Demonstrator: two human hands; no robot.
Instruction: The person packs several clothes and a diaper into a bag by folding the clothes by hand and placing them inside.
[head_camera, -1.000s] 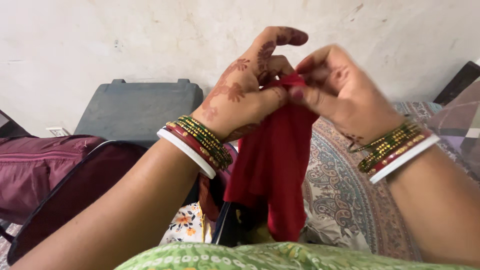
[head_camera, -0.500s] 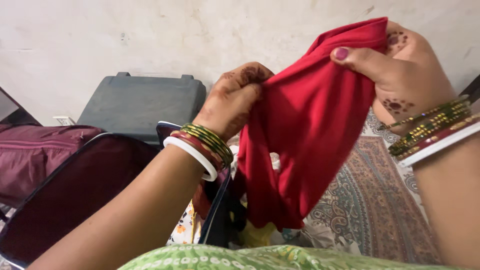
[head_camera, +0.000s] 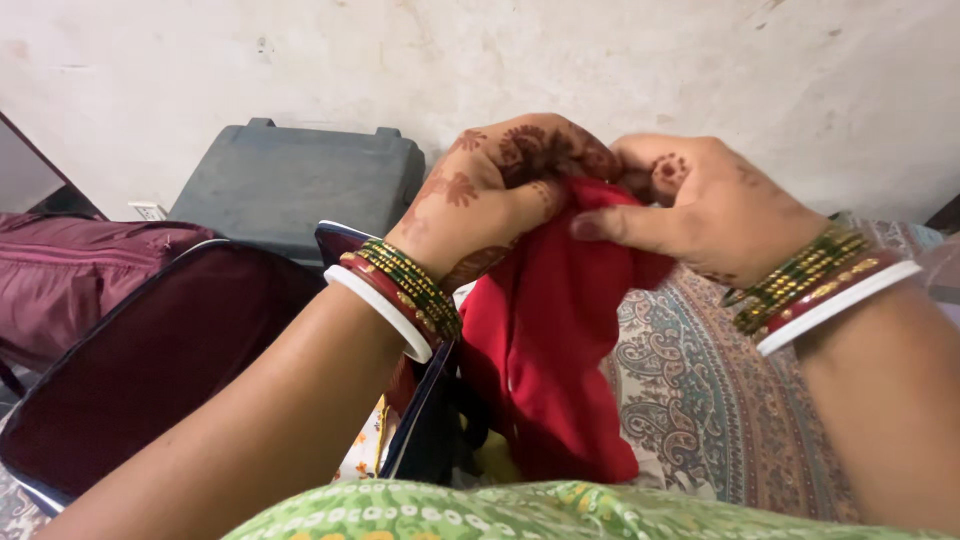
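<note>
Red cloth (head_camera: 560, 350) hung in the middle of the frame, bunched at its top edge between both hands and draping down toward the lower centre. The left hand (head_camera: 480, 205), patterned with henna, gripped the cloth's top from the left, its fingers (head_camera: 545, 150) curled over and closed on the fabric. The right hand (head_camera: 700, 205) met it from the right, thumb pressed along the front of the cloth and the other fingers folded behind, so both hands pinched the same gathered edge, touching or nearly touching each other. Each wrist wore a stack of bangles (head_camera: 400, 295), green-and-gold, red and white.

Below and left of the cloth stood an open maroon suitcase (head_camera: 150, 380) with a dark piped rim; the left forearm crossed over its lid and hid much of the opening. The hanging cloth covered part of the case's right edge and whatever lay just behind it; only a scrap of floral fabric (head_camera: 365, 455) and something yellow showed beneath. A second maroon bag (head_camera: 70, 280) lay at the far left. Behind them, in the upper left, a grey hard case (head_camera: 290, 185) leaned against the stained pale wall (head_camera: 600, 60). A paisley-printed bedspread (head_camera: 700, 400) filled the lower right, under the right forearm. Green patterned clothing (head_camera: 500, 510) ran along the bottom edge of the frame.
</note>
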